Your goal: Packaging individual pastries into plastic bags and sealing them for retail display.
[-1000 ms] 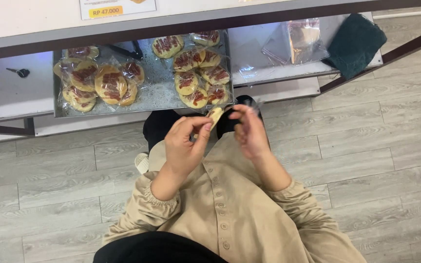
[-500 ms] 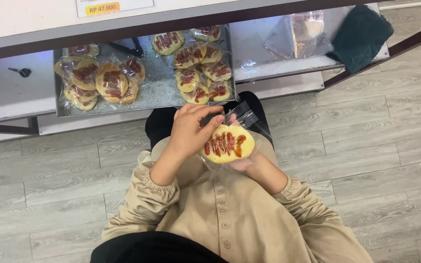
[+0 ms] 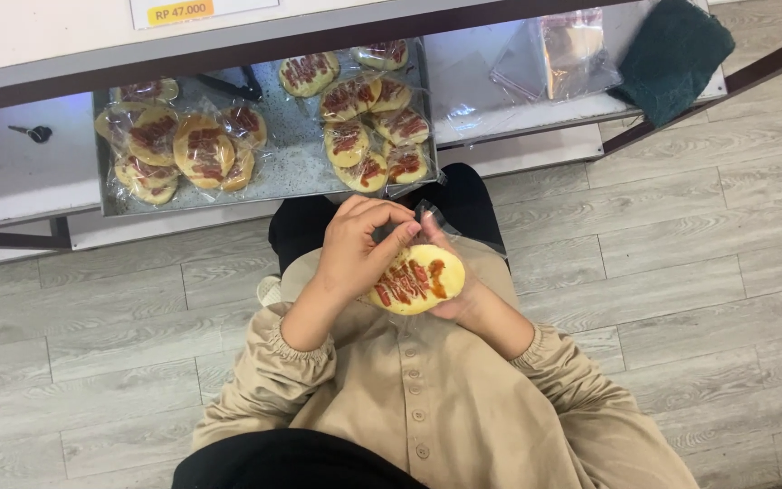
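Cradling bun [image 3: 414,281] on our right hand [image 3: 463,294] | left hand [image 3: 359,244] fingers pinched at its wrapper [image 3: 429,217], probably | tray [image 3: 296,167] close ahead, wrapped buns within reach

Left hand [image 3: 355,249] pinches the clear plastic wrap [image 3: 429,220] at the top of a round yellow bun [image 3: 414,281] with red sauce stripes; right hand [image 3: 463,294] cups the bun from below, mostly hidden behind it. Metal tray [image 3: 296,154] on the table [image 3: 11,172] holds wrapped buns in two clusters, left cluster [image 3: 183,149] and right cluster [image 3: 368,127]. Clear bags [image 3: 554,54] and a dark green cloth [image 3: 672,54] lie near the table's right edge, a small key [image 3: 33,133] near its left edge.
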